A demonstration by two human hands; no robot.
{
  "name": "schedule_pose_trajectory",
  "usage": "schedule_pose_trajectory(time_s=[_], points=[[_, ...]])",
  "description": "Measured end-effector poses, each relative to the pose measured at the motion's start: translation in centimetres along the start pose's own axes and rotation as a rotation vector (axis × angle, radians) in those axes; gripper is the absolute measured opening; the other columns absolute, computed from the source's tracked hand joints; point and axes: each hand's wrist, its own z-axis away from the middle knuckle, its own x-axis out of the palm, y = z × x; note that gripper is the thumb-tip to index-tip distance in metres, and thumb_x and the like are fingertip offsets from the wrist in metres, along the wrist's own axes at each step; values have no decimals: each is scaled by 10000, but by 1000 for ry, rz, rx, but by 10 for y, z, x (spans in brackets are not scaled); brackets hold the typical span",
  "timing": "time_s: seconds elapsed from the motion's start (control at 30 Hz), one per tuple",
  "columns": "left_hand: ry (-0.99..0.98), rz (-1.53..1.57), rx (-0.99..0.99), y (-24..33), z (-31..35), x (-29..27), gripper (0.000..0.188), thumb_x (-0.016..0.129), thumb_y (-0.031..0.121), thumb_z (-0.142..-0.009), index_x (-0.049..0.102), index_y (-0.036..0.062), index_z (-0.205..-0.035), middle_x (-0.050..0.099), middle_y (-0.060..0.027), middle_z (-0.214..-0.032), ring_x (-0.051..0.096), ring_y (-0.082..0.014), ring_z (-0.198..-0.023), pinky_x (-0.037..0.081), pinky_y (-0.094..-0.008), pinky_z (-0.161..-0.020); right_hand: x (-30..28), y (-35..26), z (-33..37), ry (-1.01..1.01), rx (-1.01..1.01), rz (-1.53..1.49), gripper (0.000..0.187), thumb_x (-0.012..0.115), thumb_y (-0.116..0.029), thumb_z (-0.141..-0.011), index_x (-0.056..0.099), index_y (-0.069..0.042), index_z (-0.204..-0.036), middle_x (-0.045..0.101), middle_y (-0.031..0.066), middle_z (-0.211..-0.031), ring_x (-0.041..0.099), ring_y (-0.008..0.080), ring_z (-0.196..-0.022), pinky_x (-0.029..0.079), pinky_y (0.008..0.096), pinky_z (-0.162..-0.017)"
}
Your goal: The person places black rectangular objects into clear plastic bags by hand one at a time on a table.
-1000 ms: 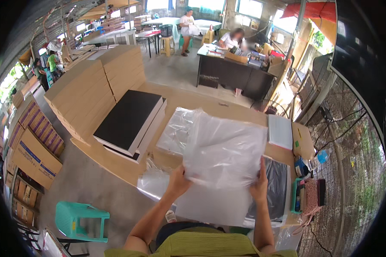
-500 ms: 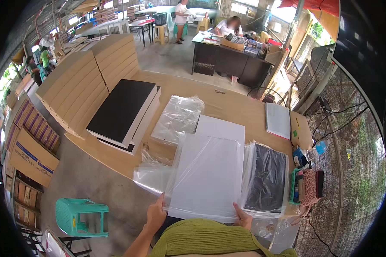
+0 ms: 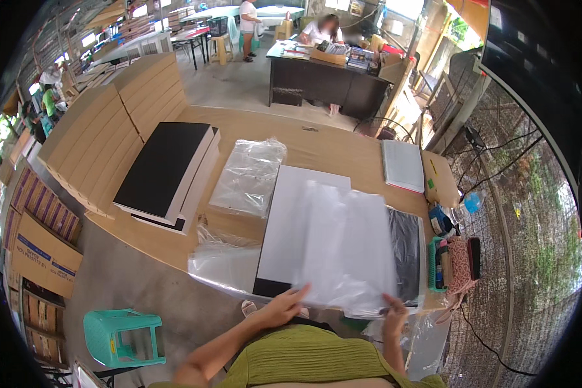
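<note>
A white board in a clear plastic sleeve (image 3: 346, 249), blurred by motion, is held over the front of the table. My left hand (image 3: 287, 306) grips its near left corner. At the near right corner, my right hand (image 3: 394, 312) pinches the sleeve's edge. Partly under the sleeved board on its left lies a bare white board (image 3: 284, 226) with a black strip along its near edge. The sleeved board also overlaps a plastic-wrapped black board (image 3: 407, 258) at the right. Clear plastic sleeves lie in two piles, one farther back (image 3: 249, 178) and one nearer (image 3: 223, 264).
Stacked black and white boards (image 3: 165, 161) stand at the left, beside tall rows of brown cardboard (image 3: 97, 129). A laptop-like grey slab (image 3: 403, 166), a green basket (image 3: 438, 265) and a pink pouch (image 3: 459, 265) line the right edge. A green stool (image 3: 123, 333) stands front left. People are farther back.
The sleeved board has moved right, toward the wrapped black board, with both hands following. The bare white board and its black strip are now more exposed. The view has shifted slightly.
</note>
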Motion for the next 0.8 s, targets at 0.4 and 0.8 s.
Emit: schedule_pose_trajectory(time_s=[0.4,0.8], points=[[-677,200,-83,-31,-147,134,851,545,134,-886,-93,64,-1444,464,-239,-1248,596,-202,-829,488,-286,-742,-153,51,-95,128,76,342,459,342,111,-682,702,2,-947,606,88,-728,442,98,-472,402,216,-452],[887,54,-384,-56,20,-62,191,567,182,-884,663,91,-1022,616,-55,-832,592,-157,-731,482,-297,-651,-78,28,-85,155,-360,924,214,571,61,-695,688,-20,-854,618,155,-920,580,293,-926,442,378,-865]])
